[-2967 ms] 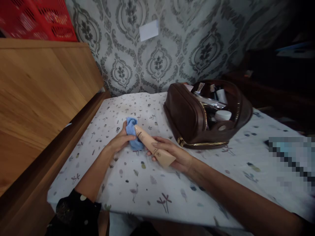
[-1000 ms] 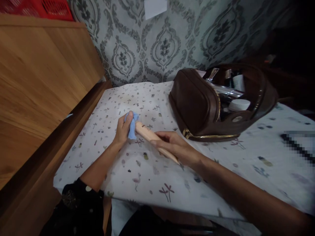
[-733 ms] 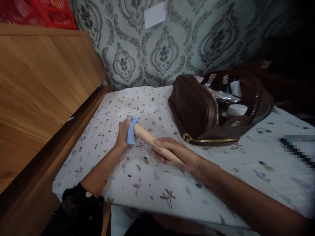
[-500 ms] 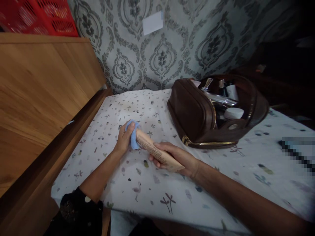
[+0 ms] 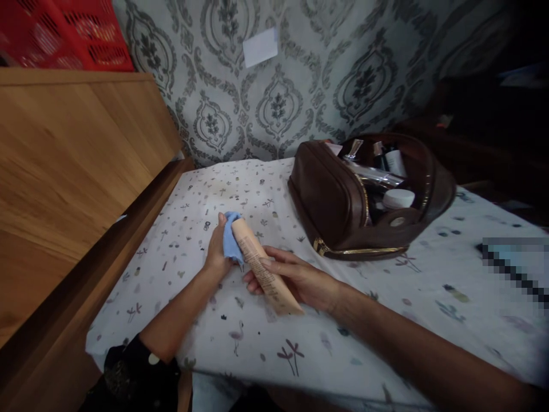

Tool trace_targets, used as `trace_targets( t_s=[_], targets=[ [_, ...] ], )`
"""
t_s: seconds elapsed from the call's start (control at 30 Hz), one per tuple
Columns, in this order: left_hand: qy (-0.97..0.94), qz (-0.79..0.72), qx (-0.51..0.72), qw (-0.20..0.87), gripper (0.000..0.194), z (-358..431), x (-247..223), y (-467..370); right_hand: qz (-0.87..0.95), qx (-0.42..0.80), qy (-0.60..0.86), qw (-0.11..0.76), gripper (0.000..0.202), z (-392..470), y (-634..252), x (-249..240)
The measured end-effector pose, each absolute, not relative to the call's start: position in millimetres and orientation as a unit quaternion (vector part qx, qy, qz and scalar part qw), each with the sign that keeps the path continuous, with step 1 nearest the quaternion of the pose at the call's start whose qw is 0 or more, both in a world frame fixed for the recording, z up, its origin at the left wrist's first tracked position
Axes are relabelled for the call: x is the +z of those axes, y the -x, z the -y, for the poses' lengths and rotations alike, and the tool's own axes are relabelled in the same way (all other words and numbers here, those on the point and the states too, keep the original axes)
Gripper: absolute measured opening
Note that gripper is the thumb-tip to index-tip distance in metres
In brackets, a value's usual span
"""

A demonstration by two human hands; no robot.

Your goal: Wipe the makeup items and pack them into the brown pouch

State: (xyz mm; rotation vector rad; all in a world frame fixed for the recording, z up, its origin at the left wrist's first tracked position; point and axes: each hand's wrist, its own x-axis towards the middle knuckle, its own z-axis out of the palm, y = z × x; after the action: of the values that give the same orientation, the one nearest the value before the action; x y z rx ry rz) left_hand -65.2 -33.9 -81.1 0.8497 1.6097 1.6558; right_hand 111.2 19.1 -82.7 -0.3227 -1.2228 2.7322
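A peach-coloured squeeze tube (image 5: 262, 268) with fine print on its side is tilted above the table, its flat end toward me. My right hand (image 5: 295, 277) is closed around the tube's middle, thumb on top. My left hand (image 5: 218, 247) has a light blue cloth (image 5: 232, 237) in its grip, pressed against the left side of the tube's upper end. Most of the left fingers are hidden behind the cloth.
An unzipped brown cosmetic bag (image 5: 330, 189) with bottles and a white jar (image 5: 398, 198) stands at the right. A pixelated device (image 5: 514, 266) lies farther right. A wooden cabinet (image 5: 81, 154) borders the left, with a red basket (image 5: 81, 34) on it.
The tube has turned steeper and shifted slightly left. My left thumb has lifted off the tube's end, and the cloth has moved from around that end to its left side.
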Motion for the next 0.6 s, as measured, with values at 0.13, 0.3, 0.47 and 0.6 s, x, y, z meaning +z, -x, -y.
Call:
trace_targets(
  t_s=[0.13,0.3,0.47,0.6],
  targets=[
    [-0.263,-0.542,0.673,0.430,0.076,33.3,-83.6,56.1,0.408,0.905,0.098,0.074,0.053,-19.9,-110.1,-83.0],
    [-0.324,-0.527,0.621,0.482,0.079,41.6,-78.5,47.5,0.423,0.898,0.089,0.081,0.052,-16.5,-103.9,-90.1],
    [-0.373,-0.548,0.567,0.489,0.075,42.5,-81.6,46.3,0.456,0.876,0.102,0.121,0.054,-12.5,-98.5,-98.7],
    [-0.375,-0.536,0.597,0.463,0.063,39.5,-86.7,46.1,0.508,0.841,0.122,0.137,0.049,-14.3,-100.6,-97.6]
  ],
)
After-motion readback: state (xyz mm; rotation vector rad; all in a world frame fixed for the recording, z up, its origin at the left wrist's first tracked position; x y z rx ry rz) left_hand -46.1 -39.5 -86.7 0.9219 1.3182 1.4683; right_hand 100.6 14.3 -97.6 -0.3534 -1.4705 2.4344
